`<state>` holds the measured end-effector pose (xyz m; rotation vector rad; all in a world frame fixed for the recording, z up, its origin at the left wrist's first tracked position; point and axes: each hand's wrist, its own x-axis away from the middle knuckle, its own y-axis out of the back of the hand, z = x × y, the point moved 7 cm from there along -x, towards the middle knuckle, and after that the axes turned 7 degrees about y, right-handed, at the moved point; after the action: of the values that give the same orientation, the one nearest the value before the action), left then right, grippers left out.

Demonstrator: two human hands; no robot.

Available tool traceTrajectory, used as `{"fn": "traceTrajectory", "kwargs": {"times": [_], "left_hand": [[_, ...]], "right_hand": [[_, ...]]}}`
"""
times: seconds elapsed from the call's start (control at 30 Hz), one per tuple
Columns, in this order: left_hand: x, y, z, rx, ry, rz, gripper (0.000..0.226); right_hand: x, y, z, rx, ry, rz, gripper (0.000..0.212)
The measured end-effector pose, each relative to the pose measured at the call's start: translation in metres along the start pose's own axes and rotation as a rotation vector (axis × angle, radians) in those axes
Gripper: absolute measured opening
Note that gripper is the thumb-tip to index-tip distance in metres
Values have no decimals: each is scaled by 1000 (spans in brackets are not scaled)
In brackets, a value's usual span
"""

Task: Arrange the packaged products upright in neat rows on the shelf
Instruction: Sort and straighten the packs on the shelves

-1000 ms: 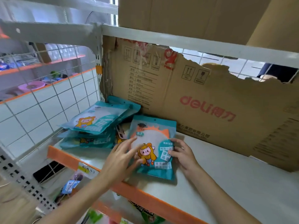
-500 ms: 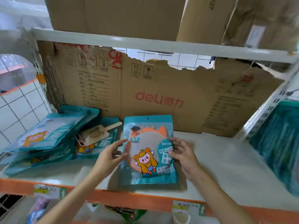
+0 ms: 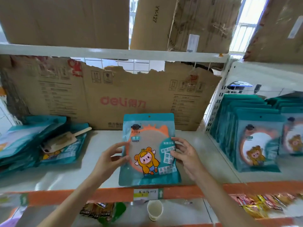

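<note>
Since the earlier frames, the teal packet has come up from lying flat near the shelf's front edge to standing almost upright between the two hands, and the view has swung right, bringing a neighbouring bay into sight.

Head view: the left hand pinches the packet's left edge, thumb on the front face and fingers behind it. The right hand holds the right edge, its fingers curled over the printed panel. So each grip is closed on the packet. The packet's lower edge sits at the front of the white shelf, just above the orange front strip and its paper price label. A cartoon figure in a yellow hood shows on the packet's face, with a round clear window above it.

To the left, a loose pile of teal packets lies flat and overlapping on the same shelf, with a pale wooden-handled item resting on top. Behind everything, a torn cardboard sheet printed "deli" in red stands against the back. Closed cardboard boxes sit on the shelf above. In the bay to the right, past a perforated white divider, rows of matching packets stand upright, front to back. Below the strip, a paper cup and dark snack packs are visible.
</note>
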<state>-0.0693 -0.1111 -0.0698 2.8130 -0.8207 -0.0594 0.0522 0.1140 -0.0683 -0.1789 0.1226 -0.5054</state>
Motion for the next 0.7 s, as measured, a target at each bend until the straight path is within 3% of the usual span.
{"fn": "traceTrajectory", "kwargs": {"times": [0.7], "left_hand": [[93,-330,-76,-50,-84,281,40]], "right_hand": [[199,302,84,-1,148,-381,42]]}}
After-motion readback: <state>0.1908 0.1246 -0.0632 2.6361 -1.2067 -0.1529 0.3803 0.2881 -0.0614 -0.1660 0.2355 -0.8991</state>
